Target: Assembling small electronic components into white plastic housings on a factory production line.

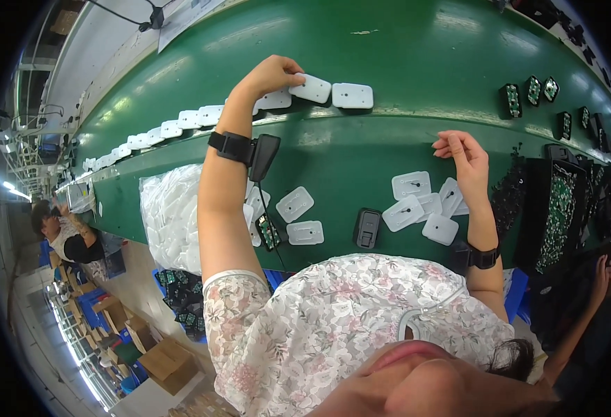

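My left hand (278, 75) reaches to the far side of the green bench, its thumb and fingers closed on the left end of a white plastic cover (312, 90). Another white cover (353, 96) lies just to its right. Leftward from there runs a long row of similar white covers (189, 119), partly hidden by my left arm. My right hand (467, 163) hovers over the bench at the right, its fingertips drawn together; what they hold, if anything, is too small to make out. Below it lie several loose white covers (411, 185), some overlapping.
A clear bag of white parts (170, 215) sits left of my arm, with a green circuit board (268, 231) nearby. A black device (368, 228) lies near the front edge. At right are dark small parts (508, 201), boards (559, 215) and another person's hand (601, 274).
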A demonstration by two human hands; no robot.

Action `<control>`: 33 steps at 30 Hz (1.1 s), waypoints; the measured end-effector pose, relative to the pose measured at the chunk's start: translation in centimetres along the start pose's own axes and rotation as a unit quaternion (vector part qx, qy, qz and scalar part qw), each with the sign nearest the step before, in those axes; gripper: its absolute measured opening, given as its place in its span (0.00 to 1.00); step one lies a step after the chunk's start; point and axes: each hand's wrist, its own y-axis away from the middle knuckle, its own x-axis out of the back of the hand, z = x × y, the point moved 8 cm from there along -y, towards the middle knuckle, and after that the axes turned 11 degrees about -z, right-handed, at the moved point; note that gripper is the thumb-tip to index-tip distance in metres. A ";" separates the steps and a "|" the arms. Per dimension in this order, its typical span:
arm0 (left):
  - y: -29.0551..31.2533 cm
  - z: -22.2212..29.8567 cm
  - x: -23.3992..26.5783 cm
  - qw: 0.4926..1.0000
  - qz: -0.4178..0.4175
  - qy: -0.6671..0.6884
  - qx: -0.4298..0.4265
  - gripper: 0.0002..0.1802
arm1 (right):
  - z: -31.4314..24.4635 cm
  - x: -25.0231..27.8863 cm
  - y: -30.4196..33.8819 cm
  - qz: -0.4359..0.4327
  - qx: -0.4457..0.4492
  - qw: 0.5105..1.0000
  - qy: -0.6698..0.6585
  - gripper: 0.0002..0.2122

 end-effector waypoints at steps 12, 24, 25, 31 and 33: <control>-0.6 -0.1 -0.7 0.999 -0.028 -0.028 -0.017 0.15 | 1.3 1.1 1.1 0.032 -0.034 0.999 -0.008 0.12; 0.2 -0.2 0.0 0.998 -0.023 -0.044 -0.024 0.16 | -0.1 3.6 1.7 0.056 0.006 0.998 0.003 0.12; 0.8 0.2 0.6 0.997 0.005 -0.065 -0.036 0.16 | -0.2 4.1 1.8 0.058 0.005 0.998 0.003 0.12; 8.5 8.6 1.7 0.959 0.152 -0.196 -0.139 0.15 | -2.3 5.2 2.2 0.081 0.037 0.995 0.037 0.11; 14.0 14.4 -0.3 0.946 0.179 -0.207 -0.175 0.14 | -2.4 4.3 2.0 0.061 0.039 0.996 0.043 0.10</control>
